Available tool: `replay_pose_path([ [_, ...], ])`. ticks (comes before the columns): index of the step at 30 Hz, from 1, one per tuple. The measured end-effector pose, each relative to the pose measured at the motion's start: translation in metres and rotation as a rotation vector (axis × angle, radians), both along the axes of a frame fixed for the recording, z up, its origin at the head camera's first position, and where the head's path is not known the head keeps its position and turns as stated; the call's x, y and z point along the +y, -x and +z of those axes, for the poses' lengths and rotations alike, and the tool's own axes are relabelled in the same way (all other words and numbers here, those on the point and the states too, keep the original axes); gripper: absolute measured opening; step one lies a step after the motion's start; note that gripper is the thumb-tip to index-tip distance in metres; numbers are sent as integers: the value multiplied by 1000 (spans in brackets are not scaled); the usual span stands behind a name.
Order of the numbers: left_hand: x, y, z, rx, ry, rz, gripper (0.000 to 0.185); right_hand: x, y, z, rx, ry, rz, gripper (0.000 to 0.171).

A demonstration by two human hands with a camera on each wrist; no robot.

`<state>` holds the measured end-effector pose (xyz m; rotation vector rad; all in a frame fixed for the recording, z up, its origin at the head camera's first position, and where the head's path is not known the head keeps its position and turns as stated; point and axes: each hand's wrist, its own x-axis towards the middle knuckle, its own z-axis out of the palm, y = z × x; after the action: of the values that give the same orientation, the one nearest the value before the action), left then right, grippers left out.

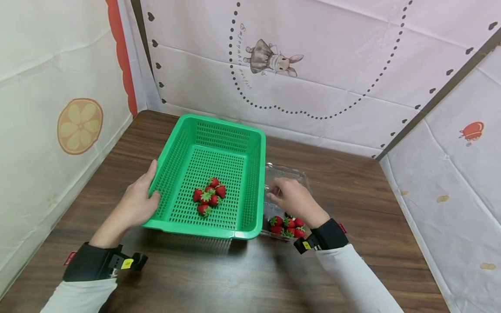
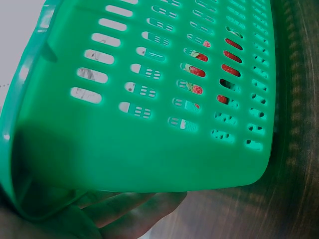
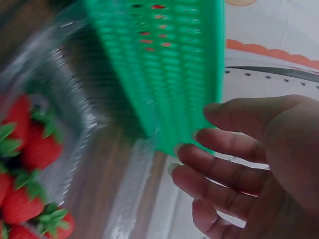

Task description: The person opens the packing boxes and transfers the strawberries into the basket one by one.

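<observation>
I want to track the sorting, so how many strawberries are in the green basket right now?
5, clustered mid-floor of the green basket: one at the back, one right, one left, one in the middle, one nearest. Another could hide beneath. More sit in the clear box.

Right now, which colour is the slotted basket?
Green; the basket shows best in the head view.

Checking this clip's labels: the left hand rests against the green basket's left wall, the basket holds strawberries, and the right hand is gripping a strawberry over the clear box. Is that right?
Not quite. The right hand holds nothing: the right wrist view shows its fingers loosely spread and bare above the clear box. The rest stands: the left hand rests against the green basket, which holds strawberries.
</observation>
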<state>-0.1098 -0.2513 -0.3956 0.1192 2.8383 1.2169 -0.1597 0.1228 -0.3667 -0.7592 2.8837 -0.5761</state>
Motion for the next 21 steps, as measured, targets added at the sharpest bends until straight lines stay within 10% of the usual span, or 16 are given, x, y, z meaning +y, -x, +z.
replay_pose_path([
  [21,-1,0,-1,17,14,-4,79,25,-5,-31,-69,-156,182,22],
])
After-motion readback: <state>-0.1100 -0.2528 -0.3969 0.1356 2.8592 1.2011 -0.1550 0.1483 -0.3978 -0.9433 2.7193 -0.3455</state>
